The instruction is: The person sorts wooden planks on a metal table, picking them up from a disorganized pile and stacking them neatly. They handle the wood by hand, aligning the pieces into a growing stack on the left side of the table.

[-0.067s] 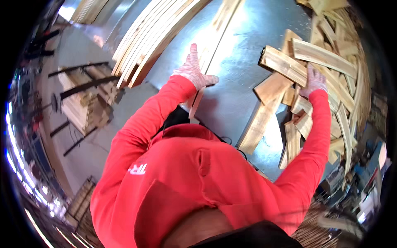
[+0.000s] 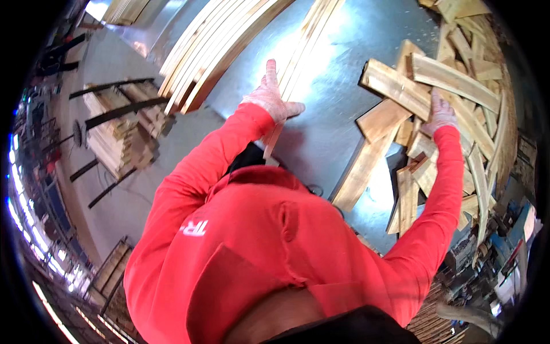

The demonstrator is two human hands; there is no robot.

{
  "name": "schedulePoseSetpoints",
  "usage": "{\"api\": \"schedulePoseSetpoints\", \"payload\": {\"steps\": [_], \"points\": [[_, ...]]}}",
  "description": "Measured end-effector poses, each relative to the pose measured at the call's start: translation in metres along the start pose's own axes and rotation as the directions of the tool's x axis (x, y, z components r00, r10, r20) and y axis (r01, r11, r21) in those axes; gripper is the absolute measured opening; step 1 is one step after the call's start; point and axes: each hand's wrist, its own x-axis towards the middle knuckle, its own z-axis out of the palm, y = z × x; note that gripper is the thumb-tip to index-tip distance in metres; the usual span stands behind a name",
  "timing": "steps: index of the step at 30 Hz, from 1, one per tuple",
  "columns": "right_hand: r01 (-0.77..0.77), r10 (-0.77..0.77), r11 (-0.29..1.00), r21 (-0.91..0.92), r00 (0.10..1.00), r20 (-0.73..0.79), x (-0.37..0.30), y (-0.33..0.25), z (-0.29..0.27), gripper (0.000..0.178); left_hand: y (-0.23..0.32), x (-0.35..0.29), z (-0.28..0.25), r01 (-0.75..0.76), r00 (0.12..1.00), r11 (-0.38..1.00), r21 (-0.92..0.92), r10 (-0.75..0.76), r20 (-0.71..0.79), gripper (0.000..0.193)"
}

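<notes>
My left hand (image 2: 271,98), in a pale glove, lies over a long narrow wooden strip (image 2: 306,49) on the metal table. Its forefinger points away from me and its thumb spreads to the right. The strip's near end shows below my wrist. On the right, my right hand (image 2: 441,113), also gloved, rests on a pile of short wood offcuts (image 2: 471,123), fingers stretched forward. Beside its fingertips is the end of a short board (image 2: 396,87) with a dark far-left end. Another offcut (image 2: 382,120) lies beneath that board. The undersides of both hands are hidden.
A stack of long boards (image 2: 220,49) stands at the table's far left. The metal tabletop (image 2: 240,74) shines between it and the offcuts. Left of the table, a dark-framed rack (image 2: 127,109) holds more wood over the grey floor. Machinery crowds the lower right.
The view has shifted slightly. Both hands stay in nearly the same places, the left over the strip and the right on the offcuts.
</notes>
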Motion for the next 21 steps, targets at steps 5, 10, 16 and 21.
{"api": "schedulePoseSetpoints", "payload": {"steps": [5,10,16,21], "points": [[0.241,-0.242,0.97,0.033,0.969,0.041,-0.025,-0.024,-0.024,0.104,-0.006,-0.007,0.006,0.025,0.998,0.989,-0.145,-0.018,0.053,0.115],[0.23,-0.295,0.519,0.824,0.952,-0.08,0.006,0.027,0.064,0.05,-0.01,-0.005,-0.006,-0.015,0.995,0.987,-0.157,0.029,0.091,0.108],[0.091,-0.057,0.089,0.992,0.995,-0.086,0.029,-0.192,0.027,0.043,-0.038,0.011,-0.004,-0.254,0.964,0.943,-0.217,0.266,0.025,0.1],[0.559,-0.155,0.642,0.525,0.765,-0.625,0.07,-0.241,0.073,0.017,-0.088,0.048,0.004,-0.318,0.91,0.781,-0.538,0.41,0.057,0.086]]}}
